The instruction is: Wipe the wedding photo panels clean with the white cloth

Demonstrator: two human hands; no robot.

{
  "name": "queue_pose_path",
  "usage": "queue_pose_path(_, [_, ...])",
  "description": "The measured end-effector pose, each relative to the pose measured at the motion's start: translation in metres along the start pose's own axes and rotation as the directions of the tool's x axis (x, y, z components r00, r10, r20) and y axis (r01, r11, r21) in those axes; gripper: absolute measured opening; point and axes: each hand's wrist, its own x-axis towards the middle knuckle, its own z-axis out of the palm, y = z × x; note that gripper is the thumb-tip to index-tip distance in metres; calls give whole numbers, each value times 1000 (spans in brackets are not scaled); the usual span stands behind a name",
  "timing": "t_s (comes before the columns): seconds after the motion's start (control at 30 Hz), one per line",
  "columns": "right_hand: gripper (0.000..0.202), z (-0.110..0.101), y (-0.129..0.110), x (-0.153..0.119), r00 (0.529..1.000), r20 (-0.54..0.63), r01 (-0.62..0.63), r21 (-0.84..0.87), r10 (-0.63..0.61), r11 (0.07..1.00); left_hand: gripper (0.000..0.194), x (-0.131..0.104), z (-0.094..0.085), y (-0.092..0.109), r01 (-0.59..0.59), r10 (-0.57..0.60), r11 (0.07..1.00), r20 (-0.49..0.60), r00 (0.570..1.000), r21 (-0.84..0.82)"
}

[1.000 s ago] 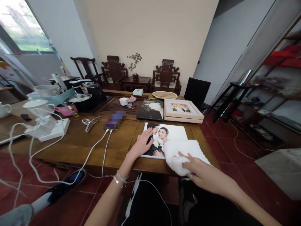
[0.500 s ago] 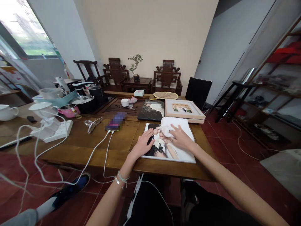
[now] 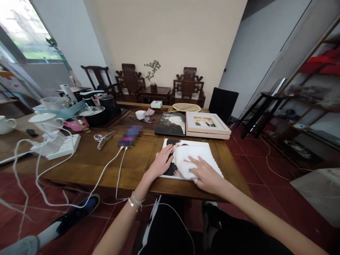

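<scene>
In front of me a photo panel (image 3: 173, 142) with a picture of two people lies flat near the table's front edge. Over its middle and right part is a folded white cloth (image 3: 182, 160), which hides much of the picture. My right hand (image 3: 207, 174) presses the cloth onto the panel, fingers bent into it and partly spread. Flat on the panel's left side rests my left hand (image 3: 160, 163), its fingers stretched out, holding nothing.
Behind the panel lie a dark photo board (image 3: 170, 124) and a pale framed picture (image 3: 207, 125). A woven fan (image 3: 186, 107) is beyond them. To the left are a phone (image 3: 130, 136) on white cables, a hair claw (image 3: 104, 139), a power strip (image 3: 65, 147) and pots (image 3: 91, 115).
My right hand has drawn the cloth toward me and slightly left over the panel, baring its upper right part. My left hand stays in place.
</scene>
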Motion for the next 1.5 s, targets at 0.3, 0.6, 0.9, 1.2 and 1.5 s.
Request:
queue_pose_path(0.3, [31, 5, 33, 55, 992, -91, -96, -110, 86, 989, 42, 1, 3, -4, 19, -19, 1000, -4, 1000, -24])
queue_pose_path(0.6, [30, -7, -35, -14, 996, 72, 54, 62, -59, 997, 42, 3, 2, -4, -5, 4, 999, -20, 1000, -34])
queue_pose_path(0.9, [27, -12, 36, 13, 994, -58, -91, -34, 89, 995, 43, 3, 4, -6, -21, 20, 999, -20, 1000, -26])
queue_pose_path(1.2, [26, -7, 79, 20, 977, -112, -187, -52, 181, 981, 42, 1, 2, -3, -23, 22, 999, -26, 999, -49])
queue_pose_path(1.5, [22, -32, -12, -58, 978, 177, -130, 128, 107, 983, 42, 3, 4, -4, -21, 21, 1000, -18, 1000, -21])
